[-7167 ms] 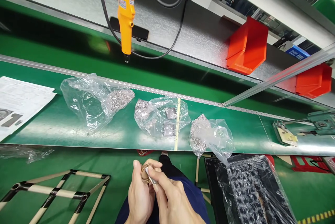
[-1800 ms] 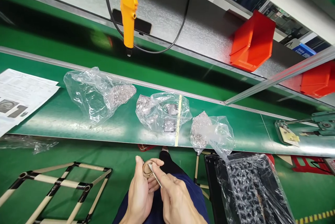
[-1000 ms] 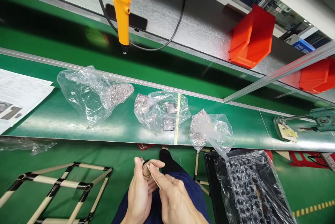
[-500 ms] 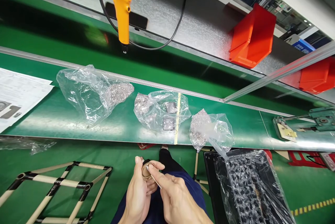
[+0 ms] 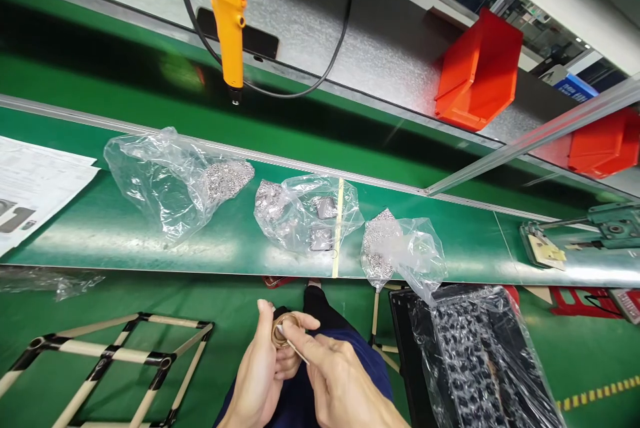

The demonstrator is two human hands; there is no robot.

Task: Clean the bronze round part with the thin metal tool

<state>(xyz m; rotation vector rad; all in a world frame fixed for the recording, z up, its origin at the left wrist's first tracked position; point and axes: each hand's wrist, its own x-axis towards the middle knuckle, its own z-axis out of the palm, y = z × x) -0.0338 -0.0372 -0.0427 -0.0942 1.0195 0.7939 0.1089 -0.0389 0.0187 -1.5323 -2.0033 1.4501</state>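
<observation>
My left hand [image 5: 257,368] is closed around a small brown ring [image 5: 280,335], which looks like a roll of tape; its kind is not certain. It is held above my lap, in front of the bench edge. My right hand [image 5: 333,371] meets it from the right, the index fingertip pressed at the ring's opening. Below that finger a thin pale strip [image 5: 299,352] sticks out, pinched in my right hand. Beyond my hands, on the green bench [image 5: 150,241], lie clear bags of small metal parts [image 5: 229,178], with two small grey square pieces [image 5: 321,239] at the middle bag [image 5: 295,215].
A yellow electric screwdriver [image 5: 229,28] hangs over the bench on a black cable. Red bins [image 5: 480,75] stand on the shelf. Papers [image 5: 40,181] lie at left, a green hand press [image 5: 615,228] at right. A plastic-wrapped black tray [image 5: 480,355] and a pipe frame [image 5: 110,348] flank me.
My right index finger has shifted slightly across the ring, and the ring is a little more covered. The view has moved slightly; the bench things lie as before.
</observation>
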